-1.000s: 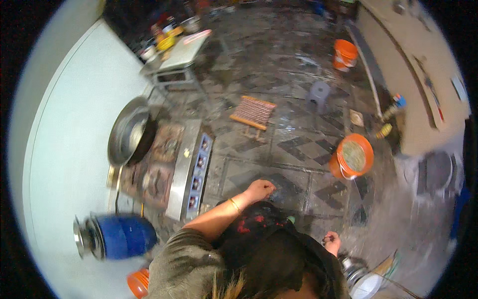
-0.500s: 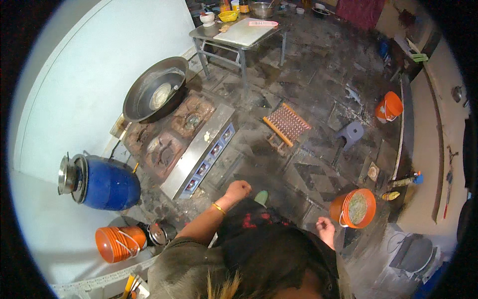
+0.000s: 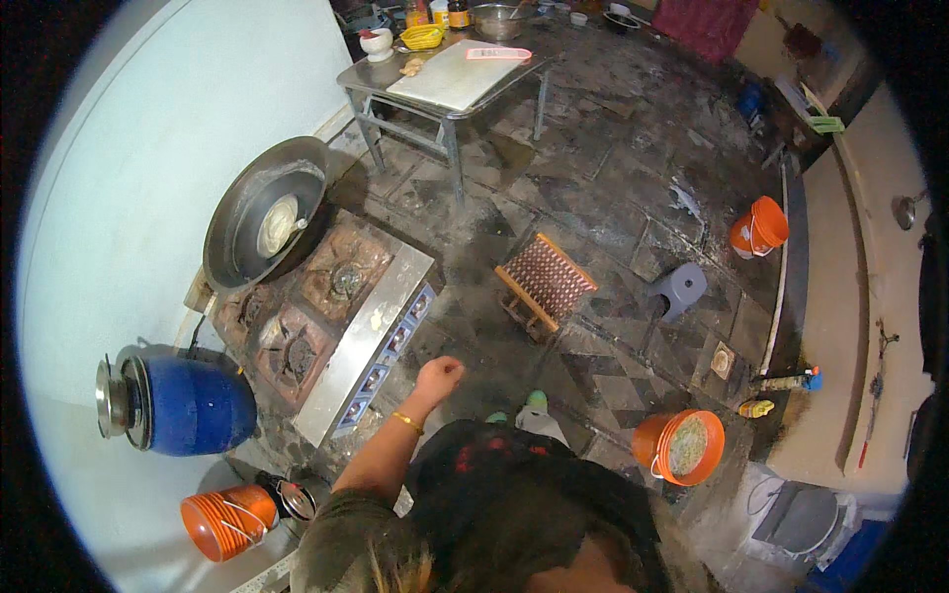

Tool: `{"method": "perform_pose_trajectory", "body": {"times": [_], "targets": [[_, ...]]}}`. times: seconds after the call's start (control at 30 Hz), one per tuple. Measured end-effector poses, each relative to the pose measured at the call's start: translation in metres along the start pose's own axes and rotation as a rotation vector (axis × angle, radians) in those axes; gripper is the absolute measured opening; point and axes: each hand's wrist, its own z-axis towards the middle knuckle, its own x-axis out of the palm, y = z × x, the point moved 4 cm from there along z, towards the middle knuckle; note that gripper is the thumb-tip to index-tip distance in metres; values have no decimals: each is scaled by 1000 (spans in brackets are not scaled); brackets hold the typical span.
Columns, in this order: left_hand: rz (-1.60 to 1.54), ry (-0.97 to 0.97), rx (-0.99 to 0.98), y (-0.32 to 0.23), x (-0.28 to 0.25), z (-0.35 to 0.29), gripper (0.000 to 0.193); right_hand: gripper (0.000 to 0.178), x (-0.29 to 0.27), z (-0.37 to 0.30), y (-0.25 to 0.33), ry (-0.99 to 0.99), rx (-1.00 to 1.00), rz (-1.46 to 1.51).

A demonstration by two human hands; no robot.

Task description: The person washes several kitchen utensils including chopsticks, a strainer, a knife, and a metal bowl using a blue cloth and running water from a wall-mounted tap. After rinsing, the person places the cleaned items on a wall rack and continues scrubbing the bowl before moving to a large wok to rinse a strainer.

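My left hand (image 3: 439,376) hangs in the air above the floor, right of the stove's front panel. Its fingers are curled in loosely, and nothing shows in them. A yellow bracelet (image 3: 407,423) circles that wrist. Nearest to the hand is the gas stove (image 3: 364,331), with its steel front and a row of control knobs. A large dark wok (image 3: 314,176) stands tilted at the stove's far end against the wall, a pale round thing (image 3: 279,229) inside it. My right hand is out of sight.
A woven folding stool (image 3: 549,282) and a grey plastic stool (image 3: 682,287) stand ahead. An orange bucket (image 3: 647,435) with pale green contents is at right. A blue barrel (image 3: 203,405) sits at left. Farther off is a table (image 3: 381,84) holding a white board (image 3: 460,84).
The view has shifted: stove, wok and table now lie farther left. My right hand has dropped out of view. My left hand stays curled beside the stove. Both feet now show.
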Motion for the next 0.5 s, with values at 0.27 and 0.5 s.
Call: {"method": "perform_pose_trajectory", "body": {"times": [0.27, 0.5], "targets": [[-418, -174, -277, 9, -21, -3, 16, 9, -24, 104, 152, 5, -1, 142], [-520, -448, -425, 48, -57, -30, 15, 10, 40, 163, 391, 140, -286, 184]]}}
